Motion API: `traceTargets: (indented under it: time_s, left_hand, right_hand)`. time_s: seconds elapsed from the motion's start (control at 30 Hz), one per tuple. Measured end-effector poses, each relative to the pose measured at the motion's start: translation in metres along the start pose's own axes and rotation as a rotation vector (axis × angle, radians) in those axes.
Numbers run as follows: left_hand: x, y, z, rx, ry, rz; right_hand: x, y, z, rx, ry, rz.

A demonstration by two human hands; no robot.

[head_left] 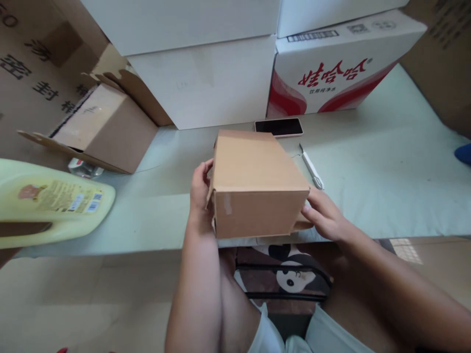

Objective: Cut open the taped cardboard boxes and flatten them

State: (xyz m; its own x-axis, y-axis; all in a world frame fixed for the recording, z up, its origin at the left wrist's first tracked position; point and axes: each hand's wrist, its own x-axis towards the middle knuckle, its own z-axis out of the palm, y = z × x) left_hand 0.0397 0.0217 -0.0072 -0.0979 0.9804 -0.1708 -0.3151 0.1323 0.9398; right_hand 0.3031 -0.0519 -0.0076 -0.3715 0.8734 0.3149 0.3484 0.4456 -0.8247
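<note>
A brown cardboard box (257, 166) is held between my two hands at the front edge of the table. My left hand (200, 185) grips its left side, with the fingertips partly hidden behind a torn edge. On the other side my right hand (324, 211) closes on the lower right corner, where a small flap sticks out. Beyond the box lies a phone (279, 127) with a dark screen. A white craft knife (311, 167) with a thin blade rests to the right of the box.
White cartons (206, 83) stand along the back, one with red print (327, 78). At the left are an opened cardboard box (117, 127) and a big pale yellow jug (55, 206). A light green cloth covers the table (382, 181). Something blue (464, 154) shows at the right edge.
</note>
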Motion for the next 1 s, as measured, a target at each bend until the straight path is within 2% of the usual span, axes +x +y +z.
traceTargets:
  time_s: [0.1,0.2,0.27,0.37,0.47,0.63,0.73,1.0]
  left_hand:
    - [0.001,0.005,0.002,-0.069,-0.038,-0.065]
    - [0.007,0.006,-0.001,-0.122,0.014,0.037]
    - [0.009,0.007,-0.004,-0.121,0.044,0.113]
    - [0.009,0.009,-0.006,-0.098,0.024,0.166]
    - [0.004,0.011,-0.003,-0.081,-0.019,0.188]
    - [-0.009,0.009,0.008,-0.082,-0.203,0.021]
    - [-0.012,0.006,0.01,-0.081,-0.194,-0.025]
    - [-0.012,0.006,0.011,-0.076,-0.19,-0.013]
  right_hand:
    - [-0.006,0.006,0.001,0.055,0.057,0.04]
    - [-0.017,0.018,0.003,0.065,0.118,0.092]
    - [-0.023,0.023,0.006,0.021,0.102,0.133]
    - [-0.023,0.024,0.01,-0.042,0.057,0.173]
    - [-0.018,0.021,0.013,-0.036,0.104,0.188]
    - [-0.011,0.018,0.013,-0.049,0.174,0.267]
    - [-0.009,0.014,0.012,-0.064,0.191,0.308]
    - [-0.006,0.008,0.011,-0.091,0.16,0.323]
